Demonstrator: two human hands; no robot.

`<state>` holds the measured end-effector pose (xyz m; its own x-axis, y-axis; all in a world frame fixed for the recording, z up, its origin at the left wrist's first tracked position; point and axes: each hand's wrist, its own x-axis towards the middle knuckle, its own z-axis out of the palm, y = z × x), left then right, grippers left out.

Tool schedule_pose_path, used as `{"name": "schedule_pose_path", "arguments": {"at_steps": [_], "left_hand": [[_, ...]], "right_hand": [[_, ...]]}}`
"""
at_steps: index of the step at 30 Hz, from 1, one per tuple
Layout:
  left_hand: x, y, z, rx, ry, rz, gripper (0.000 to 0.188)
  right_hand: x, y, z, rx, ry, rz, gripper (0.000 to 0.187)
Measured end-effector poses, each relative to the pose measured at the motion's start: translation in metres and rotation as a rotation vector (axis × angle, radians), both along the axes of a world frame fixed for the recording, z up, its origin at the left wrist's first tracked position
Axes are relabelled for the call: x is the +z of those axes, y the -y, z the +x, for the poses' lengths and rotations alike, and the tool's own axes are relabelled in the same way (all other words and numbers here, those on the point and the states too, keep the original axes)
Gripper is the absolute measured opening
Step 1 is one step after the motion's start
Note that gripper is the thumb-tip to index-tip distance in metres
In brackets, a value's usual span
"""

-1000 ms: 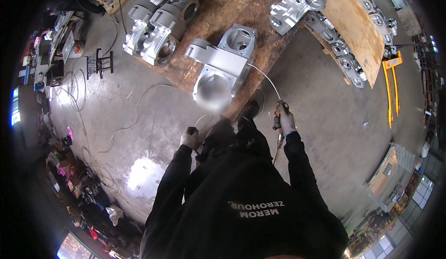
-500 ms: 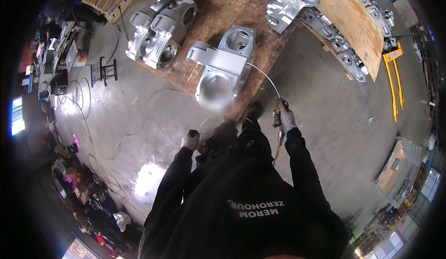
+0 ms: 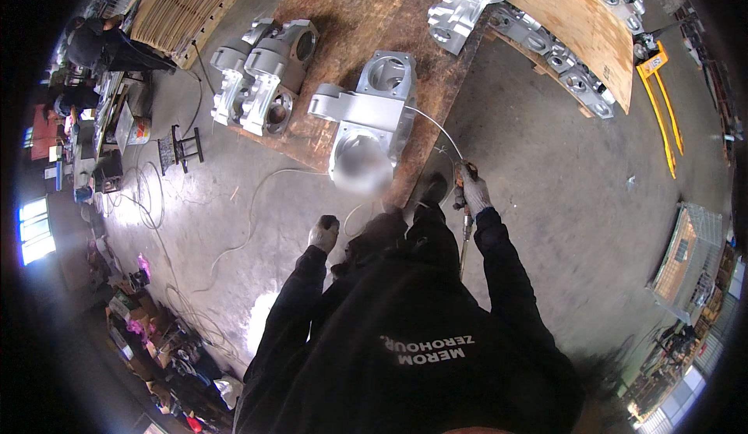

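Note:
In my gloved right hand [image 3: 477, 191] is an air blow gun [image 3: 460, 192], fingers wrapped round its grip. Its long thin bent tube [image 3: 438, 125] reaches up and left to a silver metal casting [image 3: 372, 114] with large round bores, lying at the table's near edge. The tube's end meets the casting's right side; whether it goes into a hole I cannot tell. A hose [image 3: 465, 251] runs down from the gun. My gloved left hand [image 3: 323, 234] is closed in a fist beside my leg, away from the casting, with nothing seen in it.
More castings [image 3: 265, 72] stand on the left of the brown worktable [image 3: 343, 13], and another casting [image 3: 466, 7] at its right edge. Beyond lies a plywood sheet [image 3: 580, 25] among several castings. A yellow pallet jack [image 3: 661, 107] and a wire cage [image 3: 686, 262] are right. Hoses [image 3: 253, 216] cross the left floor.
The view has shifted and turned slightly. My right hand still holds the blow gun with its tube at the casting. At the far left, a person in dark clothes shows more fully.

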<state>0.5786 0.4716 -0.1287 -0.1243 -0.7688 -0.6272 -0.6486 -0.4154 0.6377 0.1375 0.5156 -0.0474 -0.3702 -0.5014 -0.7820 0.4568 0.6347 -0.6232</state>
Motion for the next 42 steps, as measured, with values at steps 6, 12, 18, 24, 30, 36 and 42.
{"name": "schedule_pose_path", "arguments": {"at_steps": [6, 12, 18, 24, 30, 36, 42], "left_hand": [[-0.018, -0.009, 0.029, -0.066, 0.052, -0.109, 0.030], [-0.016, -0.025, 0.057, 0.023, 0.112, 0.015, 0.030], [-0.020, -0.019, 0.052, -0.037, 0.136, 0.029, 0.031], [-0.041, -0.017, 0.059, -0.007, 0.097, 0.038, 0.030], [-0.034, -0.009, 0.036, -0.078, 0.067, -0.072, 0.027], [0.011, -0.031, 0.022, -0.048, 0.040, -0.045, 0.024], [0.030, -0.067, 0.033, -0.014, 0.117, -0.037, 0.026]], "right_hand": [[-0.029, 0.023, 0.006, 0.032, -0.131, -0.077, 0.047], [-0.001, 0.026, -0.011, 0.088, 0.071, -0.001, 0.047], [-0.014, 0.013, 0.002, 0.013, -0.154, -0.052, 0.044], [0.013, -0.059, 0.033, 0.129, -0.035, 0.033, 0.037], [-0.027, -0.054, 0.036, 0.143, -0.150, -0.027, 0.034], [-0.054, -0.045, 0.042, 0.169, -0.015, 0.040, 0.044], [-0.034, -0.041, 0.050, 0.108, -0.011, -0.047, 0.045]]}}
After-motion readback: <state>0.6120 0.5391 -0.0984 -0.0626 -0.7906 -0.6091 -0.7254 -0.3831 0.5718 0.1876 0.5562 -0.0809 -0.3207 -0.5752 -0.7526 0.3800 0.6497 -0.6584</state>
